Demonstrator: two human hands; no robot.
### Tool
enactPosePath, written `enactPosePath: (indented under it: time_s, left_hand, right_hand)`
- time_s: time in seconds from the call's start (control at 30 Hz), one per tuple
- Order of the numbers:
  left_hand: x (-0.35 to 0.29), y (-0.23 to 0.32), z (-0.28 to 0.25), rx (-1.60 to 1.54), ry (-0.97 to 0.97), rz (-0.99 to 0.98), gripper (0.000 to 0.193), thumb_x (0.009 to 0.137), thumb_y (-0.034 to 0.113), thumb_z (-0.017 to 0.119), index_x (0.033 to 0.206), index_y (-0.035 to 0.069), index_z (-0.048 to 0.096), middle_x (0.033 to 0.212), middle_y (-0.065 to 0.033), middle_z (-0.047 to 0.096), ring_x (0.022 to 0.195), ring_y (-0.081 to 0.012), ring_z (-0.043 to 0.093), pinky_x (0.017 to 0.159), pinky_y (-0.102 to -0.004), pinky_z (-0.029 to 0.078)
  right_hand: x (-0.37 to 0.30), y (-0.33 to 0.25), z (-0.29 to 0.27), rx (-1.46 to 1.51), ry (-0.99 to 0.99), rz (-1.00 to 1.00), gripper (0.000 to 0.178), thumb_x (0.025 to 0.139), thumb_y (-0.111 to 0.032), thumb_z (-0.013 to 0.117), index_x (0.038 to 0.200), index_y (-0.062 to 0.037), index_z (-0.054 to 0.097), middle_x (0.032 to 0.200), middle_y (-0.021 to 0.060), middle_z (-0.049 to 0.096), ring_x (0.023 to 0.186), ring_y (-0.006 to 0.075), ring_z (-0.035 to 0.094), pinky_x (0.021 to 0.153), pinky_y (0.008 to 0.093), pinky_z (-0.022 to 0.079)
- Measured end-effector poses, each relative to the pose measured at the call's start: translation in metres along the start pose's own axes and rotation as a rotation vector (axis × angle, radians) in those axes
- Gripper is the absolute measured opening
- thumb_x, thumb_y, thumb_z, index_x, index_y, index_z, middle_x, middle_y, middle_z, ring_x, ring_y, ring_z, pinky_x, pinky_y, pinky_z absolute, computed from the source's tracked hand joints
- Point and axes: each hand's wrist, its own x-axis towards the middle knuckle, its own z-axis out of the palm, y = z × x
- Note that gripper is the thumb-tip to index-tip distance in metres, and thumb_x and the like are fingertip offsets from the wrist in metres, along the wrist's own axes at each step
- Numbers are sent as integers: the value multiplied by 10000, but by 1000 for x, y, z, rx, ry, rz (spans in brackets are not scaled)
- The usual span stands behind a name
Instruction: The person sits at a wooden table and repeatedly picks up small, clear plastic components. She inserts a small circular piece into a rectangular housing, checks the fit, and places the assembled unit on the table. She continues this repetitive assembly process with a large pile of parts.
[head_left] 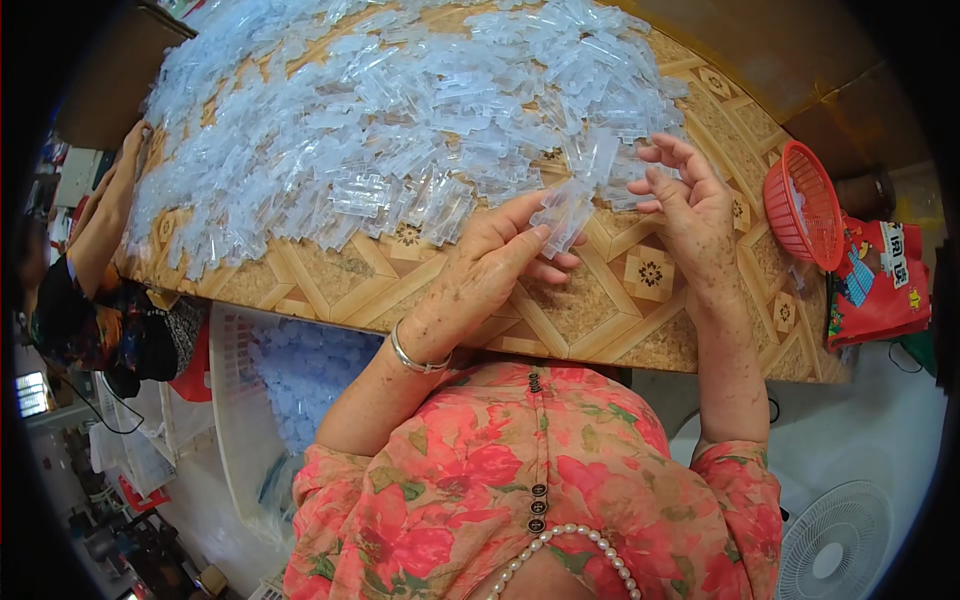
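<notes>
Left hand (490,255) pinches clear plastic pieces (568,210), right hand (694,208) stands half-open nearby; apparent step, hand-gathering, next calling for a light right-side pinch.

Plastic pile (400,120) partly beyond top edge.

Your left hand (487,250) pinches at least one clear, flat plastic piece (563,213) between thumb and fingers, over the patterned, wood-look tabletop (600,330). Your right hand (692,212) is apart from it, fingers bent and loosely parted, beside a broad, spread heap of clear, bluish plastic pieces (400,110); whether its fingertips touch any is hard to tell. To your right, a round red plastic basket (785,215) sits near a red printed bag (885,305). Below the tabletop's edge, a white plastic basket (230,400) holds pale blue pieces (310,380), and at the heap's left side is another person's bare arm (100,225)
</notes>
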Motion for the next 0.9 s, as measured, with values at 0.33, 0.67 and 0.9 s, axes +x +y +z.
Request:
enactPosePath:
  time_s: [0.33,0.67,0.9]
  left_hand:
    - [3,-7,-4,180,-34,-29,375,1088,142,490,1429,-3,545,1042,-74,715,840,-102,655,748,-254,576]
    - [3,-11,4,874,66,259,269,968,104,661,1215,-2,673,903,-107,722,722,-194,676,675,-349,551]
    - [7,-20,0,1123,176,505,311,856,85,737,1153,32,660,931,-141,652,846,-348,669,740,-435,535]
  right_hand:
    - [-36,0,-6,-252,-201,-2,287,954,-76,705,1233,-14,681,1059,72,722,796,100,661,725,258,550]
    - [-33,1,-7,-333,-222,-35,278,950,-92,706,1217,-16,689,1035,77,729,789,117,665,717,277,552]
    - [-15,-16,16,-519,-261,-205,234,928,-126,719,1137,-23,699,1037,117,725,831,231,709,741,331,572]
